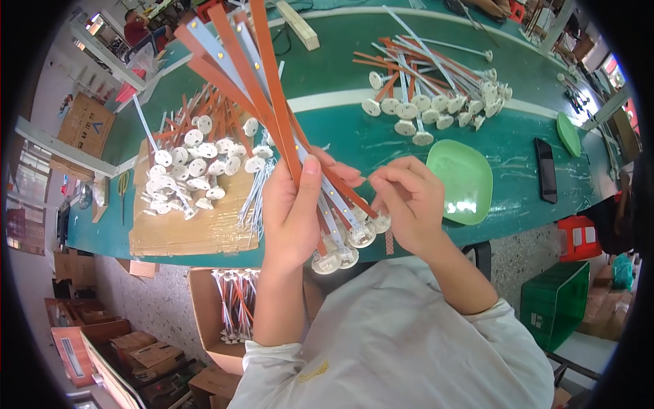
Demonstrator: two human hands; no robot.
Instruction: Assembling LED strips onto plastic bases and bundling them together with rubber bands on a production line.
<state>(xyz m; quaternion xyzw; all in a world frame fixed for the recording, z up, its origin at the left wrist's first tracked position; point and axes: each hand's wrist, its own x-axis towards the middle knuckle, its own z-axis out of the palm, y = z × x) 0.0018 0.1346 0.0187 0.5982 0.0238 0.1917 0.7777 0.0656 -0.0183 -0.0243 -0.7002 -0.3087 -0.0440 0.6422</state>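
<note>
Both forearms rise from the lower edge in pale sleeves pushed back to the elbows, and the hands meet just above the near edge of the green work table [340, 136]. The left hand [293, 211] stands upright, palm turned inward, fingers wrapped and thumb pressed up along a fanned bundle of long flat orange and white strips with round white plastic caps at their lower ends [266, 88]. The strips slant up and to the left from the fist, while the caps hang in a cluster just below and between the two hands. The right hand [409, 204] is curled beside it, wrist bent, its fingertips pinched together on one strip of the bundle close to the left hand's fingers.

Below the table, near the left forearm, an open brown cardboard box [204, 307] holds more such strips. Further out on the left, a heap of capped strips [197, 160] lies on a flat cardboard sheet [184, 228]. Right of the hands rests a light green square plastic dish [463, 178], then a dark phone [546, 170]. Beyond, a second heap of capped strips [436, 88] lies spread across the table.
</note>
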